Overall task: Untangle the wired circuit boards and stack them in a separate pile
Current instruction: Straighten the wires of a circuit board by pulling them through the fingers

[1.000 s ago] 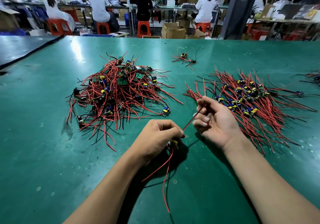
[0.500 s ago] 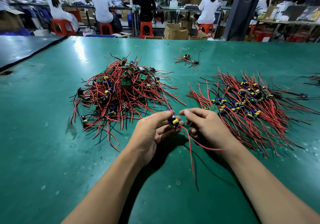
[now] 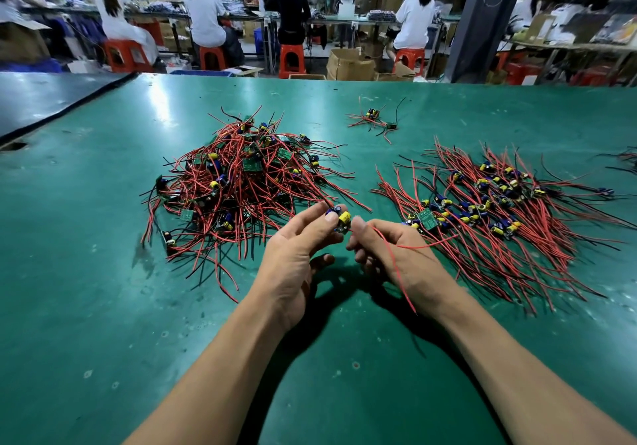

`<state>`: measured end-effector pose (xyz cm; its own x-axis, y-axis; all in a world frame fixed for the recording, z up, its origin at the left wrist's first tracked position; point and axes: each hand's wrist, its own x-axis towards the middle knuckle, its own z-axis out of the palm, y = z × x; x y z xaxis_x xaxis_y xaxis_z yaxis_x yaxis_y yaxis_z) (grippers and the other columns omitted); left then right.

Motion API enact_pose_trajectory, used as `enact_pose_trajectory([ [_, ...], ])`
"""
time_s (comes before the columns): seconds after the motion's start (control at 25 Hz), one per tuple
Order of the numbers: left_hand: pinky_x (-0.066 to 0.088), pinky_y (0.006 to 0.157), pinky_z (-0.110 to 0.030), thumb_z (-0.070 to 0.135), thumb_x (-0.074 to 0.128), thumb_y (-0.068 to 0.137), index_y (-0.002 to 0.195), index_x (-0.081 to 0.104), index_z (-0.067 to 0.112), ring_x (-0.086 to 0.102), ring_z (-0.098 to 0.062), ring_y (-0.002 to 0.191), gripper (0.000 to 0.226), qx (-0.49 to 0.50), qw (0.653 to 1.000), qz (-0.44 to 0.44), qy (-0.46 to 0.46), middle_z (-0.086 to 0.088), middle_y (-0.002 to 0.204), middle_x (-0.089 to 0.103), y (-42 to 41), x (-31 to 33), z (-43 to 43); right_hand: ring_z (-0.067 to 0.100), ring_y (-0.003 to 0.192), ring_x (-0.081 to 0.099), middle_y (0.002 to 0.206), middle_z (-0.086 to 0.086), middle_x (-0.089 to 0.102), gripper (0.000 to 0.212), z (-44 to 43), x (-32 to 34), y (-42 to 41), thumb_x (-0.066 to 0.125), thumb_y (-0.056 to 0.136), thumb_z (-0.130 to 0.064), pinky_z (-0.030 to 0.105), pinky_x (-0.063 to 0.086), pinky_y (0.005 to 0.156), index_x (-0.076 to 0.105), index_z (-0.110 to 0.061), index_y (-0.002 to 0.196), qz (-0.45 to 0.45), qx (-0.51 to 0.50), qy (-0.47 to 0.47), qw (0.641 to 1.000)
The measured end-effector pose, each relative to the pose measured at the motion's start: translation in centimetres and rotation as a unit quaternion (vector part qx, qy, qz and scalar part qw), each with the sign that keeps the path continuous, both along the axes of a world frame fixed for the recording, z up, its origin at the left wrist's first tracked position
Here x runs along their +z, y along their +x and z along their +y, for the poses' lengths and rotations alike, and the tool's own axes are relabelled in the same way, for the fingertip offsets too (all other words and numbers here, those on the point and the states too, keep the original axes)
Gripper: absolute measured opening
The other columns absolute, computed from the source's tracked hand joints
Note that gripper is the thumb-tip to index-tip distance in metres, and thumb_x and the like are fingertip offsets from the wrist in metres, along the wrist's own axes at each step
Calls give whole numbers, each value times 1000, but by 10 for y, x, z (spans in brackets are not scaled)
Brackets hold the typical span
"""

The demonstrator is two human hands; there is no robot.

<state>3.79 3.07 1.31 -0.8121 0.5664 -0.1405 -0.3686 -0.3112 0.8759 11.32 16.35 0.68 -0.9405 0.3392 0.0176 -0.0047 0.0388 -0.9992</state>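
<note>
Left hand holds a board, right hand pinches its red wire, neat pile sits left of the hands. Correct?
Wrong on one point. The head view shows the neat pile right of the hands; the tangled pile is on the left. The rest stands: the left hand holds a board, and the right hand pinches its red wire.

The tabletop (image 3: 103, 306) under my arms is a green rubbery mat, smooth with a dull sheen, scuffed and speckled. The circuit board (image 3: 339, 221) in my left grip (image 3: 293, 258) carries a glossy yellow-sleeved capacitor. Its wires (image 3: 389, 246) wear smooth red plastic insulation.
</note>
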Motion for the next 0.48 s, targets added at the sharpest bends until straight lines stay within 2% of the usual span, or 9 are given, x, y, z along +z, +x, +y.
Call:
enact_pose_trajectory([
  [0.16,41,69,-27,25,72,74,110,69,19,67,-5,76,37,-26,1000,6,6,6,98,74,3,1,0,9,47,41,63,-3,52,35,-3,4,-5,69,77,-56,18,29,43,66,-23,65,16,-43,-108,993],
  [0.28,45,70,-25,22,73,71,107,70,21,70,-8,83,36,-50,998,0,24,3,111,73,3,0,0,8,46,38,65,-4,51,23,-1,5,-7,73,74,-42,17,30,45,66,-23,64,31,-35,-216,975],
  [0.36,54,67,-24,15,71,71,105,72,20,72,-13,85,34,-74,994,-42,63,-1,114,72,1,0,-1,7,45,39,65,-5,52,19,3,7,-4,72,76,-36,18,33,49,67,-23,65,40,-13,-262,964],
  [0.48,57,59,-24,16,68,74,95,73,12,71,-16,68,22,-117,983,-110,85,-5,91,75,-1,2,-5,6,47,43,63,-6,51,22,9,11,2,79,74,-40,27,26,61,66,-22,72,43,57,-277,958],
])
